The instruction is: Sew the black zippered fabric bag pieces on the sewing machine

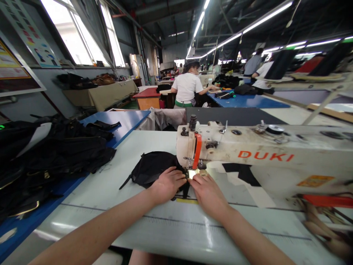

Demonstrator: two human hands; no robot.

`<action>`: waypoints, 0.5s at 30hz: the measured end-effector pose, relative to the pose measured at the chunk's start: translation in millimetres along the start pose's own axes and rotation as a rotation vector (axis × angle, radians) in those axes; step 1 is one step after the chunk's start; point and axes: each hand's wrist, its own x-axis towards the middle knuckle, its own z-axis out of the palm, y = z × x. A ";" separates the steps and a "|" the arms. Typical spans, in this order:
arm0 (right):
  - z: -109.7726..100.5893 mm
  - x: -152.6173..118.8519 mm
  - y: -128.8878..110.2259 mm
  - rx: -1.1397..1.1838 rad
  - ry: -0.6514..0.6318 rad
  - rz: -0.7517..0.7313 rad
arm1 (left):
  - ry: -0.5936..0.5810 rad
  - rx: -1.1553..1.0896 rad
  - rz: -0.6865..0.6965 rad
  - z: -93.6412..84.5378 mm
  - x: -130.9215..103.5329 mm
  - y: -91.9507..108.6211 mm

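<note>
A black fabric bag piece (150, 167) with a thin strap end lies on the pale sewing table, left of the needle area. My left hand (168, 184) rests over its right side, fingers closed on the fabric close to the presser foot. On the other side of the needle, my right hand (208, 193) has its fingertips pinched at the edge of the same black piece. Both sets of fingertips nearly meet beneath the head of the white sewing machine (264, 151), by its orange lever (197, 151). The needle and the stitched spot are mostly hidden by my fingers.
Black sewn pieces with zippers (55, 158) are heaped on a blue table at left. Black and white scraps (242, 175) lie under the machine arm. Thread cones (281, 64) stand at upper right. Ahead, a person in a white shirt (187, 88) works at another station.
</note>
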 end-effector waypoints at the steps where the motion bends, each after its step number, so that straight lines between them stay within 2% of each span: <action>1: -0.4 0.3 0.1 0.010 -0.003 0.006 | 0.003 -0.003 -0.003 1.0 1.3 -1.5; 8: -2.9 0.8 -1.3 0.008 -0.002 0.055 | 0.110 -0.012 0.002 8.2 10.0 -9.6; 15: -2.6 0.3 -1.8 0.020 -0.006 0.056 | 0.158 0.000 0.009 10.5 9.3 -10.1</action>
